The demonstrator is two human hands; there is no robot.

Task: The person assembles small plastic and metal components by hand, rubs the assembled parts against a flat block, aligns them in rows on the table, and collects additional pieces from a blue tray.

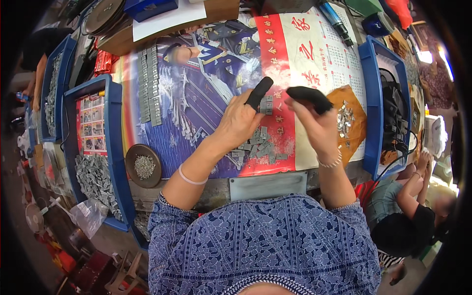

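Note:
My left hand point(241, 117) wears a black cover on its outstretched index finger, with the thumb apart below. It lies against a small group of grey metal plates point(266, 105) on the poster. Just right of them, my right hand point(317, 130) is raised, with black covers on its fingers. Its thumb and covered fingertip come together in a pinch; whatever is between them is too small to make out. Loose grey plates point(260, 145) lie scattered below my left hand. Beside my right wrist, small shiny metal pieces point(344, 120) rest on a brown paper sheet point(350, 98).
Rows of grey plates point(150, 83) line the poster's left side, near thin metal strips point(183, 113). A round dish point(130, 172) holds tiny metal parts. Blue bins point(114, 147) stand left; another blue bin point(371, 108) with black cables stands right. Other people are at both sides.

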